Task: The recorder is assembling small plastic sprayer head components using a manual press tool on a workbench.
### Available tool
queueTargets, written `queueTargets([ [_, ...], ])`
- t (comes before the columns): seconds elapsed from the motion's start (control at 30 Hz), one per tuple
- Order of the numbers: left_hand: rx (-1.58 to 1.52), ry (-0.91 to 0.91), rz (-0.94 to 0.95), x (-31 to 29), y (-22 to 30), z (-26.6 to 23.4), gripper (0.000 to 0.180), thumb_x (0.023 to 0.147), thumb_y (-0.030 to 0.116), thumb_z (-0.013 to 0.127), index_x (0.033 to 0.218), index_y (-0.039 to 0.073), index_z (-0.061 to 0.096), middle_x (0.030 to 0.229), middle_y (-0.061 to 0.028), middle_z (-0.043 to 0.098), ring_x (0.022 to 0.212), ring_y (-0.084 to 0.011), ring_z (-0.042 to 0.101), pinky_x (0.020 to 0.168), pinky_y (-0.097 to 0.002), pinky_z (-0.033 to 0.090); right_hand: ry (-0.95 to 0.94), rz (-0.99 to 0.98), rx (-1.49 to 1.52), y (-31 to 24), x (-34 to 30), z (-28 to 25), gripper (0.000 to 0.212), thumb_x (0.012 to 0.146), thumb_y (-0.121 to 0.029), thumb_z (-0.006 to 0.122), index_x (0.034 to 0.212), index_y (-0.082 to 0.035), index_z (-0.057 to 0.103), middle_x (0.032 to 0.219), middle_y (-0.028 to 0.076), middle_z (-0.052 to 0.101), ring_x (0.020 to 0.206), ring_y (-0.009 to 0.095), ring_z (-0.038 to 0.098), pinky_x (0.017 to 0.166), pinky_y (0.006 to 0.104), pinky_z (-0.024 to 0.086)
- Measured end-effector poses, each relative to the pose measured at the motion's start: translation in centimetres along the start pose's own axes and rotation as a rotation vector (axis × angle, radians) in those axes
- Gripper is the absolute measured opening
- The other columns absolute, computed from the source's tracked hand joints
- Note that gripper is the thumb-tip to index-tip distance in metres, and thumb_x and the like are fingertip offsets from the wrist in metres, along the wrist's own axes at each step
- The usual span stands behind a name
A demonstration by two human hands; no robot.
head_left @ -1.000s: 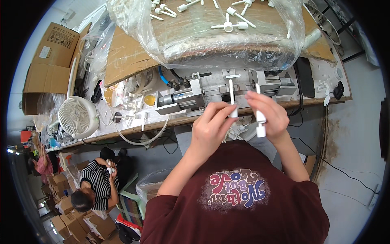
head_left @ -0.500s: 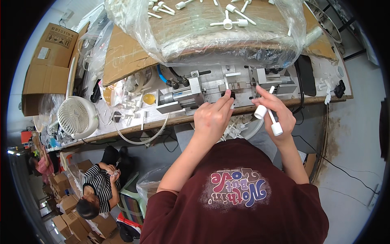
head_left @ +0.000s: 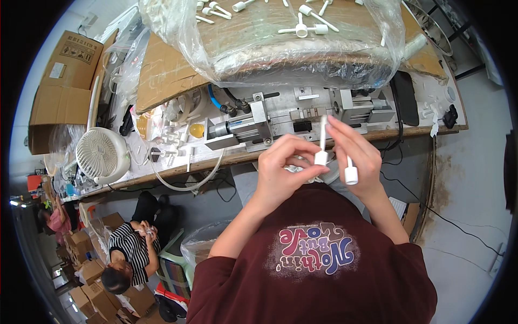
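Note:
My left hand [head_left: 283,168] is curled in front of my body, thumb and index finger closed about the cup-shaped end of a white plastic stem piece [head_left: 322,141]. That piece stands nearly upright, its narrow end pointing toward the bench. Fingertips of my right hand [head_left: 360,156] meet the upper part of its stem. A second white stem piece [head_left: 350,174] is tucked in my right hand, cup end downward, its stem mostly hidden by the fingers. Just beyond both hands lies a metal clamping fixture [head_left: 307,113] with a cylinder unit at either side.
A cardboard sheet [head_left: 162,73] bears a clear plastic bag [head_left: 302,67] and several white stem pieces. At the left are a white fan [head_left: 102,155] and a pale hose [head_left: 189,189]. A black cable [head_left: 400,116] hangs over the bench edge [head_left: 421,130]. Another person [head_left: 132,248] sits lower left.
My left hand has drawn back from the fixture to meet my right hand. The right hand has shifted left and turned. No stem stands at the fixture's middle now.

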State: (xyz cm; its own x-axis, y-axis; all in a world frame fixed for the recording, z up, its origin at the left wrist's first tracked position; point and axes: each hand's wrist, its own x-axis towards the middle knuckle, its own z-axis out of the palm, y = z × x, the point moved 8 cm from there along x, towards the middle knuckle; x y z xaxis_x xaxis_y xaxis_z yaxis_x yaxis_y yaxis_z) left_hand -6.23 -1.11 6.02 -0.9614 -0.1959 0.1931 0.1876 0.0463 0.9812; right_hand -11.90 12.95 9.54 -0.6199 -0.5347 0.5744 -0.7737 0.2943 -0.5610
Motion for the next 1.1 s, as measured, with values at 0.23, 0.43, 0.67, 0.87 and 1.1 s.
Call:
queueTargets([
  [0.23,0.867,0.068,0.291,-0.2,-0.5,0.2,0.028,0.074,0.005,0.079,0.101,0.004,0.072,0.114,-0.0081,0.069,0.073,-0.0196,0.069,0.065,-0.0279,0.056,0.091,0.257,0.298,2.0,-0.4,-0.8,0.035,0.084,0.003,0.067,0.118,0.0,0.065,0.117,0.015,0.065,0.1,0.023,0.069,0.077,0.0323,0.059],
  [0.43,1.1,0.019,0.351,1.0,-0.6,1.0,0.028,0.071,0.012,0.079,0.099,0.009,0.074,0.115,-0.004,0.071,0.065,-0.0181,0.066,0.058,-0.0286,0.049,0.042,0.097,0.53,0.9,0.2,-1.7,0.072,0.075,-0.016,0.084,0.135,0.006,0.05,0.136,0.025,0.052,0.123,0.034,0.058,0.097,0.0412,0.051],
  [0.67,1.113,0.011,0.348,1.4,-0.5,1.1,0.03,0.07,0.011,0.079,0.099,0.01,0.074,0.113,-0.0018,0.072,0.059,-0.0189,0.062,0.056,-0.0281,0.048,0.128,0.143,0.622,1.3,-0.7,-1.7,0.048,0.081,-0.007,0.072,0.123,0.004,0.052,0.138,0.029,0.05,0.128,0.037,0.055,0.101,0.0425,0.047],
  [0.87,1.093,-0.041,0.327,1.6,-0.1,0.7,0.03,0.072,0.018,0.081,0.1,0.009,0.074,0.112,-0.0042,0.072,0.059,-0.0191,0.063,0.057,-0.028,0.051,0.017,0.047,0.254,-0.5,0.0,-2.0,0.03,0.075,0.001,0.073,0.104,-0.001,0.066,0.13,0.02,0.059,0.108,0.03,0.064,0.089,0.0374,0.052],
  [1.1,0.694,0.116,0.32,4.4,5.6,-2.8,0.024,0.078,0.007,0.08,0.101,0.004,0.073,0.102,-0.0092,0.073,0.067,-0.0135,0.068,0.058,-0.0264,0.053,-0.129,0.016,0.03,0.6,-1.3,0.7,0.031,0.077,0.0,0.072,0.107,0.0,0.064,0.126,0.015,0.062,0.105,0.031,0.066,0.086,0.0373,0.054],
])
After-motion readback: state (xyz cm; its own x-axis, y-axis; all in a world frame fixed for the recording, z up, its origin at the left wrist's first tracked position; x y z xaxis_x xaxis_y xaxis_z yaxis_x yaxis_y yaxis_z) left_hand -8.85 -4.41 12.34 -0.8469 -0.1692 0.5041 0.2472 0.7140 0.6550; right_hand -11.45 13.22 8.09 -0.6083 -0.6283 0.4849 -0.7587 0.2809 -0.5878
